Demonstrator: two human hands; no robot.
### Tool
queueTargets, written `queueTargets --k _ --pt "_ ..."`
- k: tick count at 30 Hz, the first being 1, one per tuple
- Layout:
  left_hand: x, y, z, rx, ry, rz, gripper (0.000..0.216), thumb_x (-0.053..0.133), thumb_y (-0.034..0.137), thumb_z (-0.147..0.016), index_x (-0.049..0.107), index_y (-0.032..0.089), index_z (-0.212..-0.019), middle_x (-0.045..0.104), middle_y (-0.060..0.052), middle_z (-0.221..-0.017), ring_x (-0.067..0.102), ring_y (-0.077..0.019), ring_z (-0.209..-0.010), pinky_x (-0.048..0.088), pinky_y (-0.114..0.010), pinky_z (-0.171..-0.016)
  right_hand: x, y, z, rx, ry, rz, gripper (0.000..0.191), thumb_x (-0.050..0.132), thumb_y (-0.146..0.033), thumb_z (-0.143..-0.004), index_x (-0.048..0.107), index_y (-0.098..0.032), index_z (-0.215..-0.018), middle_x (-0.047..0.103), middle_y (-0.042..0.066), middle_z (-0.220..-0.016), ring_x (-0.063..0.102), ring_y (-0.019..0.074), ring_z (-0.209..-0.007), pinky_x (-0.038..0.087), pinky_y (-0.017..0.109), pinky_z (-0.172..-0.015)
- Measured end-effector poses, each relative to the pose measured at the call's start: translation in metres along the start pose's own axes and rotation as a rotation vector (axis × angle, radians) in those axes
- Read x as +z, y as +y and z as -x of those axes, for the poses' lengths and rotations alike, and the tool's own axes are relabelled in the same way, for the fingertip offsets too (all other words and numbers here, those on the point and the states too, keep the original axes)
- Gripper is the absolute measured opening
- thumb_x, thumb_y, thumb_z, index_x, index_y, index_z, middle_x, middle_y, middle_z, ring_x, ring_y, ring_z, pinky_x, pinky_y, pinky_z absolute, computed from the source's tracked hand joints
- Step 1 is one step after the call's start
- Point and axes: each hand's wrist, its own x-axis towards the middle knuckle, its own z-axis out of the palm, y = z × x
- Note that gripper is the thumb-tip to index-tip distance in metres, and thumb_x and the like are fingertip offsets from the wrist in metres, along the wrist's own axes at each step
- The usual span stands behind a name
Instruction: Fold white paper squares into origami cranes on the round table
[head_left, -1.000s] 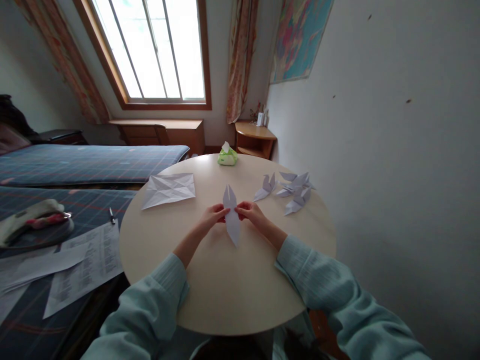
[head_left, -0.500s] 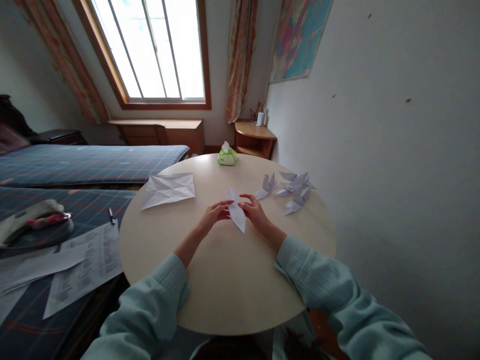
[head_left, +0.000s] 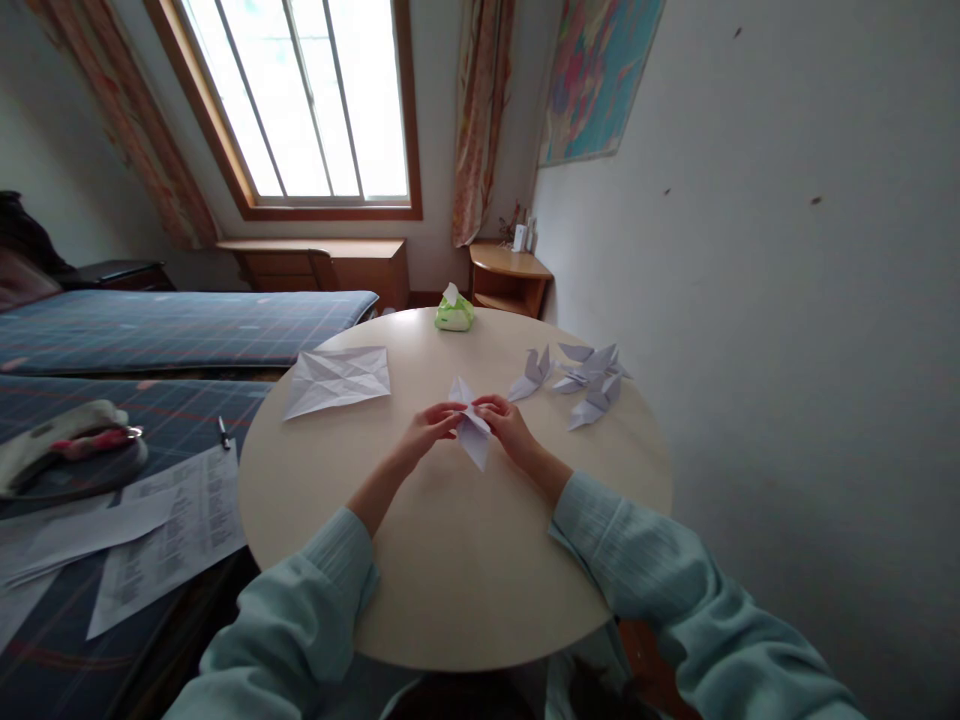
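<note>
A folded white origami paper [head_left: 473, 443] with pointed ends is held between my two hands above the middle of the round table. My left hand [head_left: 435, 425] pinches its left side, thumb and fingers closed on the paper. From the other side my right hand [head_left: 508, 420] grips the right edge, its fingertips close to those of the left. Part of the paper's middle is covered by the fingers. Several finished-looking folded paper birds [head_left: 598, 398] lie to the right, with another paper bird [head_left: 532, 372] nearer my right hand.
A creased sheet of paper [head_left: 341, 380] lies at the table's left. The round cream table [head_left: 442, 570] carries a green tissue pack [head_left: 454, 310] at its far edge. Beside it, a bed [head_left: 172, 400] holds printed sheets [head_left: 176, 520] and a pen [head_left: 223, 432]. A wall [head_left: 787, 400] stands right.
My right hand has moved slightly left, toward the left hand, and its fingers have closed in on the paper. The paper's folds have opened out, with flaps spreading at the middle.
</note>
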Motion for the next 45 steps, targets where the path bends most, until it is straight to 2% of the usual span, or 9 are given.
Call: queueTargets --k 5,13,16,20,29,33,36,42,45 --pt "0.000 -0.003 -0.003 -0.011 0.100 -0.021 0.038 0.069 0.046 -0.054 0.063 0.014 -0.072 0.062 -0.003 -0.065 0.055 -0.0116 -0.061 0.042 -0.022 -0.058 0.001 0.006 -0.003 -0.012 -0.012 0.031 0.020 0.061 -0.028 -0.057 0.056 -0.016 -0.072 0.052 -0.006 -0.053 0.044 0.0061 -0.047 0.034 0.020 -0.049" --pt "0.003 0.001 -0.001 0.020 0.149 -0.065 0.037 0.071 0.044 -0.051 0.062 0.013 -0.068 0.061 -0.002 -0.066 0.055 -0.0115 -0.061 0.044 -0.023 -0.058 0.001 0.006 -0.003 -0.080 0.010 0.059 0.019 0.062 -0.027 -0.058 0.059 -0.015 -0.073 0.058 -0.002 -0.065 0.052 0.0095 -0.059 0.041 0.023 -0.055" --pt "0.002 -0.001 -0.002 0.030 0.193 -0.021 0.038 0.070 0.047 -0.051 0.059 0.012 -0.062 0.059 0.000 -0.061 0.054 -0.0105 -0.059 0.045 -0.024 -0.060 0.002 0.006 -0.002 -0.071 -0.035 0.004 0.016 0.060 -0.026 -0.059 0.061 -0.016 -0.072 0.060 -0.001 -0.067 0.054 0.0110 -0.063 0.044 0.026 -0.060" --pt "-0.001 -0.005 -0.005 0.047 0.221 0.063 0.039 0.070 0.046 -0.052 0.058 0.012 -0.067 0.058 0.002 -0.062 0.054 -0.0097 -0.059 0.046 -0.025 -0.062 0.004 0.002 0.002 -0.097 -0.112 -0.012 0.016 0.061 -0.024 -0.060 0.063 -0.016 -0.074 0.062 -0.001 -0.070 0.056 0.0127 -0.069 0.045 0.028 -0.067" --pt "-0.001 -0.008 -0.008 0.079 0.158 0.081 0.040 0.071 0.042 -0.052 0.045 0.015 -0.067 0.059 0.004 -0.060 0.055 -0.0087 -0.056 0.045 -0.020 -0.053 0.001 0.009 -0.005 -0.114 -0.029 0.077 0.026 0.067 -0.036 -0.058 0.057 -0.015 -0.068 0.059 -0.001 -0.064 0.054 0.0110 -0.060 0.044 0.027 -0.061" --pt "-0.002 -0.011 -0.011 0.091 0.152 0.085 0.043 0.073 0.038 -0.050 0.042 0.015 -0.069 0.060 0.004 -0.061 0.056 -0.0086 -0.054 0.044 -0.019 -0.049 0.000 0.013 -0.008 -0.119 0.010 0.055 0.037 0.069 -0.039 -0.055 0.052 -0.017 -0.078 0.054 -0.006 -0.055 0.051 0.0094 -0.052 0.042 0.024 -0.053" --pt "-0.004 -0.013 -0.013 0.094 0.171 0.081 0.047 0.075 0.036 -0.047 0.041 0.016 -0.073 0.062 0.003 -0.062 0.058 -0.0108 -0.055 0.044 -0.020 -0.049 0.000 0.012 -0.007 -0.092 -0.030 0.086 0.037 0.068 -0.039 -0.055 0.055 -0.016 -0.080 0.057 -0.003 -0.059 0.052 0.0098 -0.054 0.041 0.023 -0.052" --pt "-0.003 -0.010 -0.009 0.049 0.132 0.032 0.050 0.076 0.034 -0.047 0.048 0.013 -0.084 0.066 -0.002 -0.066 0.061 -0.0146 -0.059 0.047 -0.026 -0.056 0.000 0.007 -0.003 -0.113 -0.029 0.188 0.024 0.067 -0.036 -0.057 0.058 -0.014 -0.064 0.057 -0.002 -0.057 0.050 0.0098 -0.053 0.040 0.023 -0.052" --pt "0.000 -0.010 -0.007 -0.020 0.131 -0.032 0.040 0.075 0.035 -0.048 0.055 0.011 -0.072 0.065 -0.003 -0.062 0.059 -0.0131 -0.057 0.047 -0.025 -0.055 -0.002 0.006 -0.004 -0.126 0.006 0.205 0.024 0.068 -0.035 -0.055 0.057 -0.015 -0.060 0.055 -0.003 -0.054 0.049 0.0098 -0.051 0.039 0.023 -0.051"
